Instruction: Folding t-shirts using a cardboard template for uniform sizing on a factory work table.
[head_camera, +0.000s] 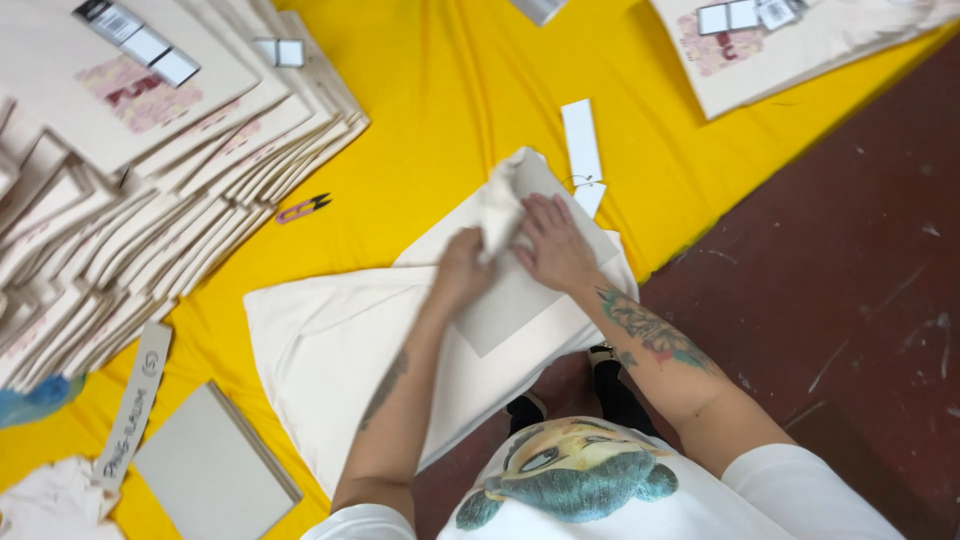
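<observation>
While lying flat on yellow cloth (450, 90), cream garment (330, 350) handles as light, limp fabric. Left hand (462, 268) pinching a gathered fold; right hand (553, 245) spread, pressing down. Best gripped at folded edges.

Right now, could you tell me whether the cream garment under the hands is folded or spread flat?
Partly folded: the garment lies over a grey board, with one part bunched under both hands.

cream garment (330, 350), yellow tablecloth (450, 90), pink snips (302, 208)
</observation>
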